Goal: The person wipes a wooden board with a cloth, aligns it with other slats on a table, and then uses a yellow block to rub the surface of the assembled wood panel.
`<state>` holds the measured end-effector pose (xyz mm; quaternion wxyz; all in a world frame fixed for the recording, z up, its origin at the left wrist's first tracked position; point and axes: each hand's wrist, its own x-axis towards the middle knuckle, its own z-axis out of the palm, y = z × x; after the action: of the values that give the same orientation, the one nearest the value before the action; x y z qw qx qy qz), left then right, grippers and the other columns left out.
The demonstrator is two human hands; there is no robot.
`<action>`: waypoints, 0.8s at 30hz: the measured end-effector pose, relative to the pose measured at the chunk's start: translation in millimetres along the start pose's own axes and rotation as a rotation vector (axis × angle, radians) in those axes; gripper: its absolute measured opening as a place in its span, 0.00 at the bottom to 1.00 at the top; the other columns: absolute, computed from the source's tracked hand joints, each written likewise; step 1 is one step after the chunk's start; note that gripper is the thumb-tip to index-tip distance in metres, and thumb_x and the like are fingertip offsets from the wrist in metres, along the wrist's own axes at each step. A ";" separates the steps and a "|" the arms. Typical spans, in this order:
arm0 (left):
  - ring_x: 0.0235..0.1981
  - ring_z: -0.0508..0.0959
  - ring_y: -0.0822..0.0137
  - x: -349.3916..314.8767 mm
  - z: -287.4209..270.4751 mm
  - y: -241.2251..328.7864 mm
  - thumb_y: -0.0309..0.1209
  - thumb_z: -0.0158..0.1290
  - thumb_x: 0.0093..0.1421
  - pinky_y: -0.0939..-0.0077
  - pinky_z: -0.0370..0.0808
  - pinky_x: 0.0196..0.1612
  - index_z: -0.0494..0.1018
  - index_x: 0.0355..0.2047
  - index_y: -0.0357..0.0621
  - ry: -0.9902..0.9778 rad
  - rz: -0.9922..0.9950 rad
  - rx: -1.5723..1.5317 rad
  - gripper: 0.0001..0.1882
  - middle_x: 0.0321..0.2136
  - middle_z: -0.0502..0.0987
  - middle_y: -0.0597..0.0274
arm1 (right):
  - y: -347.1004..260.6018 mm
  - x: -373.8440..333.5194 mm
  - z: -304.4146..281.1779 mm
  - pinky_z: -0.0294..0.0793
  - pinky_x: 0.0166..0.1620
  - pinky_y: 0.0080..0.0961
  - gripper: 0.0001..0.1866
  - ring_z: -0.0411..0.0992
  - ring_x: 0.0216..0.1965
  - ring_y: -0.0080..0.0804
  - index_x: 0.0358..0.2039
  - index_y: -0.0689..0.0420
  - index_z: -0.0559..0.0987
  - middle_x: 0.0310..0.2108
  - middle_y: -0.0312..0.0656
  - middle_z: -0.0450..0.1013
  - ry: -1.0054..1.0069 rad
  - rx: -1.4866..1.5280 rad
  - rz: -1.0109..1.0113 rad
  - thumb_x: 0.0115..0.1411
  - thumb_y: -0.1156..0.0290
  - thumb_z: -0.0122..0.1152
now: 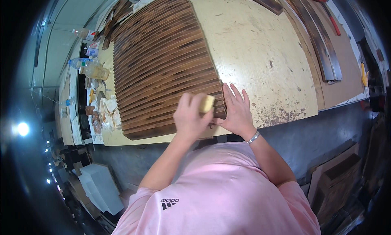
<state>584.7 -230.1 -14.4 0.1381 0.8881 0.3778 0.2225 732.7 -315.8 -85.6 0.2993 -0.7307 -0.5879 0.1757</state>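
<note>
A large brown slatted wood panel (163,68) lies on the pale yellow tabletop (248,43), its ridges running left to right. Over its near right corner, my left hand (189,116) is closed around a small yellow sponge-like block (208,103). The hand is slightly blurred, and its palm side is hidden. My right hand (237,114) lies open against the panel's right edge, fingers stretched away from me and thumb toward the near corner. A metal bracelet (253,137) circles that wrist.
Plastic bottles (95,71) and a crumpled cloth (109,112) crowd the table's left side. Dark wood strips (315,35) rest on brown board at the right, near a red-handled tool (332,19) and a yellow-handled tool (363,75). A white box (99,186) stands below left.
</note>
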 end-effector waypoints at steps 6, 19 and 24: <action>0.34 0.78 0.53 -1.0 9.0 19.1 0.37 0.70 0.46 0.62 0.77 0.31 0.74 0.45 0.48 0.015 -0.032 -0.043 0.26 0.36 0.72 0.57 | 0.1 -0.9 3.6 0.41 0.73 0.51 0.61 0.50 0.73 0.44 0.69 0.63 0.58 0.70 0.50 0.57 -0.002 -0.040 -0.012 0.43 0.42 0.75; 0.31 0.78 0.53 -7.1 3.2 26.4 0.35 0.69 0.48 0.63 0.76 0.32 0.75 0.42 0.42 0.080 -0.030 -0.031 0.23 0.33 0.73 0.55 | 1.6 -0.4 5.3 0.41 0.73 0.50 0.63 0.51 0.73 0.45 0.70 0.65 0.56 0.70 0.51 0.58 0.001 -0.056 -0.032 0.44 0.38 0.73; 0.32 0.79 0.56 -26.6 -7.9 -15.2 0.33 0.67 0.49 0.63 0.77 0.33 0.75 0.41 0.45 0.093 -0.177 0.111 0.20 0.33 0.74 0.58 | 1.7 0.1 2.6 0.41 0.73 0.50 0.64 0.51 0.73 0.45 0.71 0.65 0.54 0.69 0.50 0.59 -0.016 -0.071 -0.021 0.44 0.39 0.74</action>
<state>555.1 -238.7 -21.6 0.0899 0.8462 0.4727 0.2291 732.5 -315.4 -88.7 0.2700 -0.7334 -0.6037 0.1573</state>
